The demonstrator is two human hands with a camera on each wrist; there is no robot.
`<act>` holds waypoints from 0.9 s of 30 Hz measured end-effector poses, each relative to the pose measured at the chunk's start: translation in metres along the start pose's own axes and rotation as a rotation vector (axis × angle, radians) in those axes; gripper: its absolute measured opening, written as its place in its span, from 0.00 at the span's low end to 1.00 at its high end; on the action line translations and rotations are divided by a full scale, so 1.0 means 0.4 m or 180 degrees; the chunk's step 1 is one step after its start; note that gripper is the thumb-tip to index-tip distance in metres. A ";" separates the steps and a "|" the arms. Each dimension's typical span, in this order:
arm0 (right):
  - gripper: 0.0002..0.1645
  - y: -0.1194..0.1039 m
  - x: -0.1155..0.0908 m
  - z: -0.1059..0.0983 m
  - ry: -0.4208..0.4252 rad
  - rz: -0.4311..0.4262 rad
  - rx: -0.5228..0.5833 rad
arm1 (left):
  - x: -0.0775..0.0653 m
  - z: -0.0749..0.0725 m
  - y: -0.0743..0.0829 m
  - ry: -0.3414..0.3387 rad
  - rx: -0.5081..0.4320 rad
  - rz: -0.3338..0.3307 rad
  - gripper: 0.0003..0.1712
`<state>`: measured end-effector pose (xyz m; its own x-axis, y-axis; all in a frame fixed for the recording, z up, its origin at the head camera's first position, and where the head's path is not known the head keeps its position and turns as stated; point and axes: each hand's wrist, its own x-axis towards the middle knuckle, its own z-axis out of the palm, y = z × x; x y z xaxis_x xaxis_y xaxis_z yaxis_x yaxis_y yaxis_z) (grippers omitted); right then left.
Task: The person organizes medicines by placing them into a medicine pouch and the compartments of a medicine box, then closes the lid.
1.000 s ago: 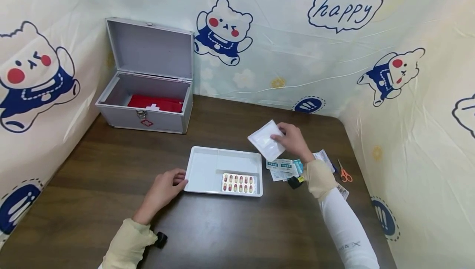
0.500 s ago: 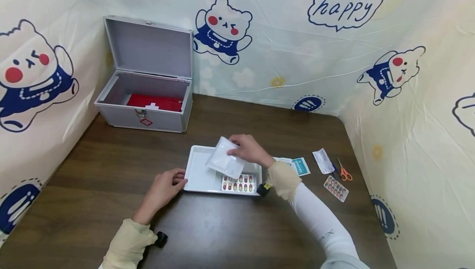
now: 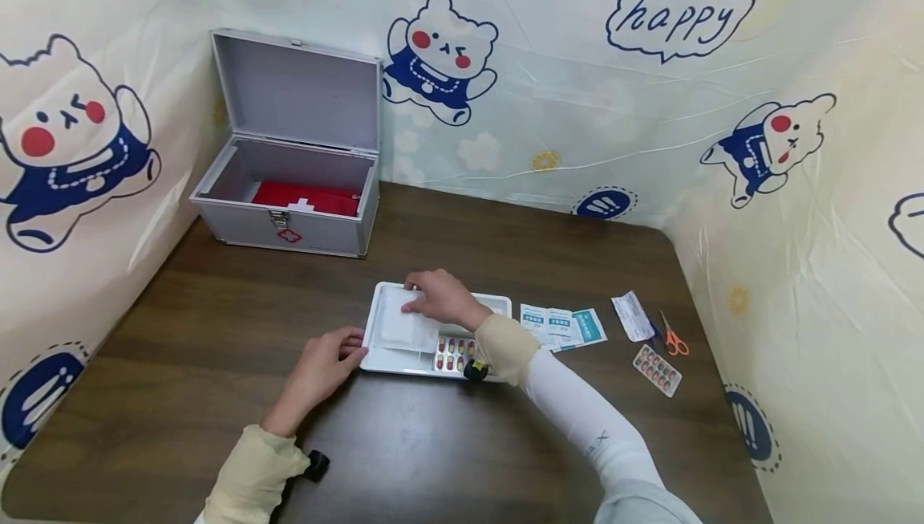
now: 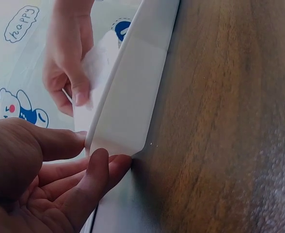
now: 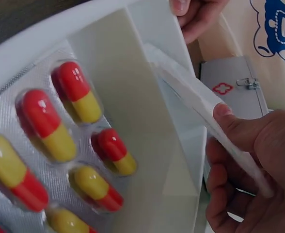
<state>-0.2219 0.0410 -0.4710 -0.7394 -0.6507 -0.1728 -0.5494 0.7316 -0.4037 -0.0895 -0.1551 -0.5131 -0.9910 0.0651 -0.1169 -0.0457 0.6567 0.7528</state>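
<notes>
My left hand (image 3: 319, 370) pinches the left end of a white plastic tray (image 3: 393, 361). In the left wrist view the thumb lies on the rim and the fingers touch the outer wall (image 4: 133, 87). My right hand (image 3: 445, 299) holds a flat white square packet (image 3: 406, 330) over the tray's left compartment. Seen from the right wrist, the packet (image 5: 193, 99) is tilted between thumb and fingers, its lower edge inside the tray. A blister pack of red-and-yellow capsules (image 5: 45, 131) lies in the front right compartment, partly hidden by my right wrist in the head view.
An open silver case (image 3: 289, 223) with a red pouch (image 3: 318, 197) inside stands at the back left. Right of the tray lie several white-and-teal packets (image 3: 563, 327), a white packet (image 3: 632, 317), orange-handled scissors (image 3: 674, 339) and another blister pack (image 3: 657, 371).
My right hand has carried the white packet leftward from above the teal packets, then lowered it into the tray's left side. My left hand has stayed at the tray's end.
</notes>
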 end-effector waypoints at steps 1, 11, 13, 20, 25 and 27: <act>0.20 -0.002 0.002 0.003 0.0017 0.0003 -0.0046 | 0.000 0.001 0.000 0.0000 0.0003 -0.0011 0.17; 0.11 -0.002 -0.050 -0.009 0.0322 -0.0365 -0.0390 | -0.002 0.002 -0.003 0.0003 0.0003 -0.0100 0.18; 0.10 -0.006 -0.073 -0.016 0.0290 -0.0519 -0.0519 | -0.001 0.000 -0.001 0.0011 0.0005 -0.0079 0.18; 0.11 -0.026 -0.143 0.010 0.0100 -0.0974 -0.1273 | -0.002 -0.007 0.005 0.0020 0.0013 -0.0049 0.18; 0.17 -0.046 -0.157 0.038 -0.0186 -0.0904 -0.1683 | -0.003 -0.005 0.005 0.0056 -0.0007 -0.0020 0.17; 0.21 -0.050 -0.155 0.052 -0.0265 -0.0867 -0.1753 | -0.003 -0.003 0.004 0.0054 -0.0028 0.0000 0.17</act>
<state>-0.1568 0.0625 -0.4707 -0.5238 -0.8262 -0.2074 -0.8507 0.5202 0.0759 -0.0887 -0.1551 -0.5110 -0.9930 0.0523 -0.1058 -0.0466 0.6499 0.7586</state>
